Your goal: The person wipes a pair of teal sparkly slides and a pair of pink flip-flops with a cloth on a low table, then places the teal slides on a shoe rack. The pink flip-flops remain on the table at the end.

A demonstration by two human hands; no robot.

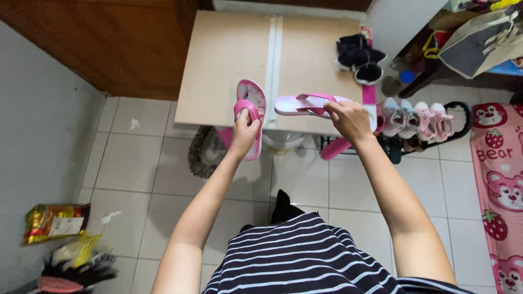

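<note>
A floor of pale square tiles fills most of the head view, with a grey wall at the left and brown wood panelling behind. On it stands a low light-wood table with a white strip running down its middle. At the right lies a pink mat printed with bears and strawberries, beside a dark rack holding small pink and white shoes. Black shoes sit at the table's far right corner.

The left hand is closed around the strap of a pink flip-flop sandal with a patterned sole, holding it upright over the table's near edge. The right hand pinches a second pink and white flip-flop sandal at one end, keeping it level just above the tabletop. The two sandals are near each other, not touching.
</note>
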